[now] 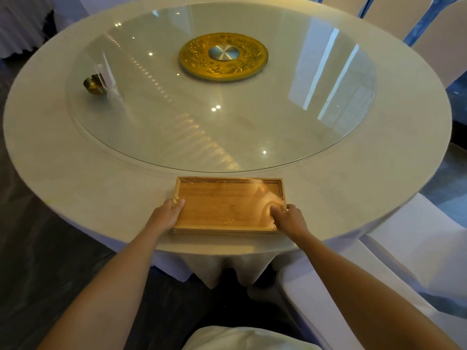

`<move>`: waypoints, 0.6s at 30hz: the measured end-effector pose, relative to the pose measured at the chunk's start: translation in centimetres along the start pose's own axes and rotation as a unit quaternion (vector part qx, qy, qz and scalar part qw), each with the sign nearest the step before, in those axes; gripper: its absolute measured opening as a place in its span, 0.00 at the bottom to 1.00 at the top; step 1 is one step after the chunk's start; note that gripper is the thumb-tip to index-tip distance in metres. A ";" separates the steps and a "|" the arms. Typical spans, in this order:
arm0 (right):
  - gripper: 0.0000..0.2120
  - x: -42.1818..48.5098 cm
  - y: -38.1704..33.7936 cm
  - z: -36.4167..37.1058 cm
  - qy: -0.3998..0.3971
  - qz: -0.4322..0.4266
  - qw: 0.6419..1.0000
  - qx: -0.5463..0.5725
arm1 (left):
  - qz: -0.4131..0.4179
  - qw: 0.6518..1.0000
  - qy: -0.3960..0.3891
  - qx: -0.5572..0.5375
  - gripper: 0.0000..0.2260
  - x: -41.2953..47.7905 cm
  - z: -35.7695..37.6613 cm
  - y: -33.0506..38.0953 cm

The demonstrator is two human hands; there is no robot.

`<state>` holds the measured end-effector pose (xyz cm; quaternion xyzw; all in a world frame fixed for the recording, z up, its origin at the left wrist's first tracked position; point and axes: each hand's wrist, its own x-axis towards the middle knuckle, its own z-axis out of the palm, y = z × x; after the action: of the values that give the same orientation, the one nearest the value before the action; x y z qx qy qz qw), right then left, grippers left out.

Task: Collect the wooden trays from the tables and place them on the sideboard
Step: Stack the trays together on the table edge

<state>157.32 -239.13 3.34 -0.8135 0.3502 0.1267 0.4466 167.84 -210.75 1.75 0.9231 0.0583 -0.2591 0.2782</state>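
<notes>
The tray (228,205) lies flat at 6 o'clock on the round surface (75,178), near its front edge and just short of the glass turntable (227,102). The left hand (166,215) clasps the tray's short end at 9 o'clock, its fingers (179,203) curled over the rim onto the inside floor. The right hand (290,218) takes the end at 3 o'clock the same way, its fingers (274,210) pressed inside the corner. Both hands are closed on the tray; whether it has left the cloth I cannot tell.

The step in hand looks like the pick-up. It would go best as a level lift with both ends rising together, thumbs under the outer wall and fingers bearing on the inner lip, so the tray does not tip. Drawing it straight back toward 6 o'clock would keep it off the glass edge at 12 o'clock.

The tray is a shallow wooden rectangle with a raised, stepped rim and a visible grain. A glossy sheen over it suggests a clear film wrap, which could make it slippery, so a firm pinch on the rim is wiser than palm pressure. The cloth is matte and pale, falling in folds at the front. The turntable is smooth and reflective, with an embossed gold disc (223,56) at its centre. A small brass holder (94,84) stands at 10 o'clock. White-covered chairs (404,261) crowd the side at 4 o'clock.
</notes>
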 end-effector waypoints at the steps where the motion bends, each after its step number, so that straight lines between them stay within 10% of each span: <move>1: 0.29 0.1 0.0 0.1 -0.007 0.006 1.000 0.009 | -0.007 0.999 -0.005 -0.040 0.29 0.1 0.1 0.0; 18: 0.20 -0.5 0.1 0.8 0.013 0.043 0.986 0.160 | -0.006 0.984 -0.023 -0.175 0.24 0.4 0.8 0.7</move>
<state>156.98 -238.24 3.08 -0.7174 0.4060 0.0774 0.5608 167.95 -211.78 1.28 0.8538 0.1016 -0.2676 0.4348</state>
